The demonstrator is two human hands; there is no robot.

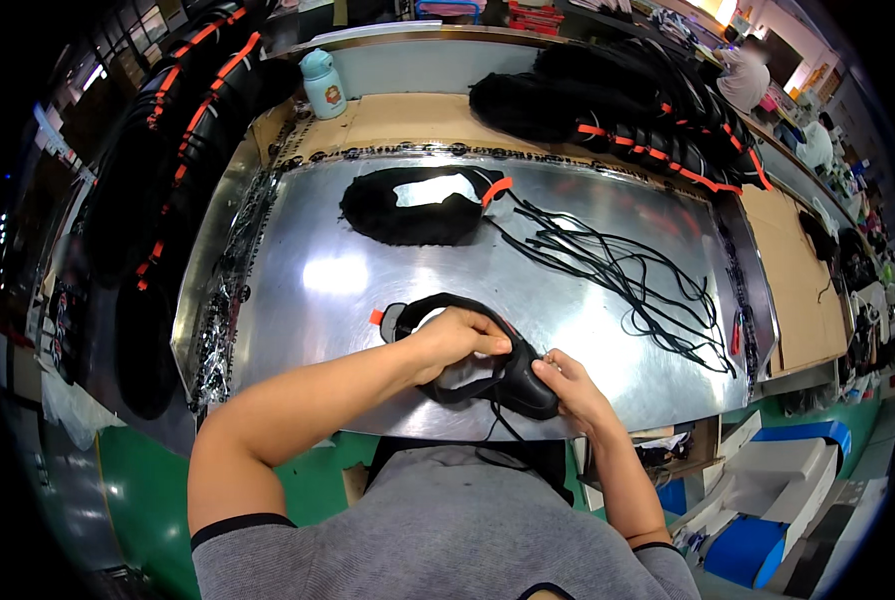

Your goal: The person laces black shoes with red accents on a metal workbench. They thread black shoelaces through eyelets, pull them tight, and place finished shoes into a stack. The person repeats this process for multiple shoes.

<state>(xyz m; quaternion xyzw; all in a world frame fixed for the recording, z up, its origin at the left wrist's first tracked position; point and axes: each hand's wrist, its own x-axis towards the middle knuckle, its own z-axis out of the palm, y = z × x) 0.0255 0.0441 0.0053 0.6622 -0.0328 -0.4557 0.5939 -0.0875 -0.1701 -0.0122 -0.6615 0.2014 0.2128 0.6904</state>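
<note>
Both hands, left [457, 338] and right [565, 384], are gripping the shoe upper [487, 375], likely mid-lacing; next needs a lace [617, 270] from the table [307, 280].

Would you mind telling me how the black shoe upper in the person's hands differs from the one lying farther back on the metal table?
The near shoe upper is gripped by the left hand and right hand at the metal table edge; the far shoe upper lies untouched. The near one's orange tab points left, the far one's right. Loose black laces lie beside the far one. Both are black with orange tabs.
</note>
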